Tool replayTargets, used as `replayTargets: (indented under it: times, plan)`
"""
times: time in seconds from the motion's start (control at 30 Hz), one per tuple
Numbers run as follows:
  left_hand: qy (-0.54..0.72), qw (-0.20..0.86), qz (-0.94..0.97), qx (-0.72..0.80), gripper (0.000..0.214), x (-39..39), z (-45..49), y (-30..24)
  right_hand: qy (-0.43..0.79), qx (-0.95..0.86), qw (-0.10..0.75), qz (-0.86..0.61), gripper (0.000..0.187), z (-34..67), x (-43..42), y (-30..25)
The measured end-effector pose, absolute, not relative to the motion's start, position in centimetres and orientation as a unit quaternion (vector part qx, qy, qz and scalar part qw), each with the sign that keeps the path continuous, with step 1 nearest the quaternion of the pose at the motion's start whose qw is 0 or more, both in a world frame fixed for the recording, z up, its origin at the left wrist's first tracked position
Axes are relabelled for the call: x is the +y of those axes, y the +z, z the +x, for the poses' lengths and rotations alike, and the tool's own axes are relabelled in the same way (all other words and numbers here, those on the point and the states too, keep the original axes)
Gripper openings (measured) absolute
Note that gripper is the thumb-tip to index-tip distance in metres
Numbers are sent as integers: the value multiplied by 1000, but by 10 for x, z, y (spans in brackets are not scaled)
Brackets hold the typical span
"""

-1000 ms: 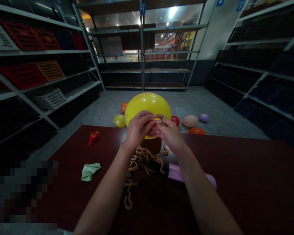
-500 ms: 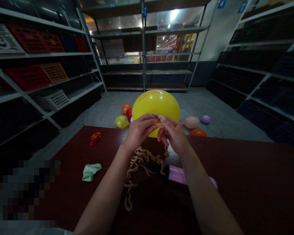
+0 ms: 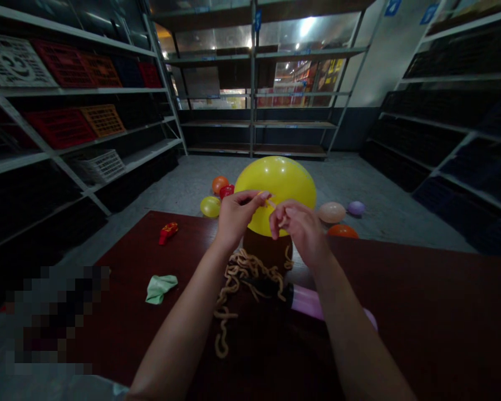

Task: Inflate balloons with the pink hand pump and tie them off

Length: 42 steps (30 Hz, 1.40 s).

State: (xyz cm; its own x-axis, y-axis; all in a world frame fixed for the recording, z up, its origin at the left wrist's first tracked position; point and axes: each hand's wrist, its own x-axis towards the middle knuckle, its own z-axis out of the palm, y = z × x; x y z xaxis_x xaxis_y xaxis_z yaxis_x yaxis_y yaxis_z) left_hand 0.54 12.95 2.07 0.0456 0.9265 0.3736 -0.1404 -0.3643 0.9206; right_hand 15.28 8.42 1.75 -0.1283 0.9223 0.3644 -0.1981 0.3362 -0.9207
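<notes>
A large inflated yellow balloon is in front of me, just beyond my hands. My left hand pinches the balloon's neck between thumb and fingertips. Close beside it, my right hand is closed with its fingers curled. A thin strand seems to run between the two hands; what the right fingers grip is too small to make out. Below my hands, a tangle of curly beige cord lies on the dark brown table. A pump with a purple barrel lies partly under my right forearm.
On the table's left are a red deflated balloon and a pale green cloth-like piece. Several balloons rest on the floor beyond, including an orange balloon and a peach balloon. Shelves with crates surround the room.
My hands have drawn slightly apart at the balloon's neck, the right fingers curling more. The balloon has turned, so its red print no longer shows. The whole view has shifted slightly.
</notes>
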Motion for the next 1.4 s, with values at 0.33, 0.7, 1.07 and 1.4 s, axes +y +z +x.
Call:
replayTargets:
  times: [0.33,0.7,1.07,1.4]
  plan:
    - [621,531,452,357,18,123,17,22,113,-722,438,-524,28,131,83,8]
    - [616,570,443,315,14,113,35,20,51,-676,454,-578,33,140,91,2]
    - [597,201,680,374,16,128,19,6,466,-479,629,-397,41,164,95,12]
    - [334,-160,910,188,17,102,16,23,515,-417,588,-464,39,187,109,-5]
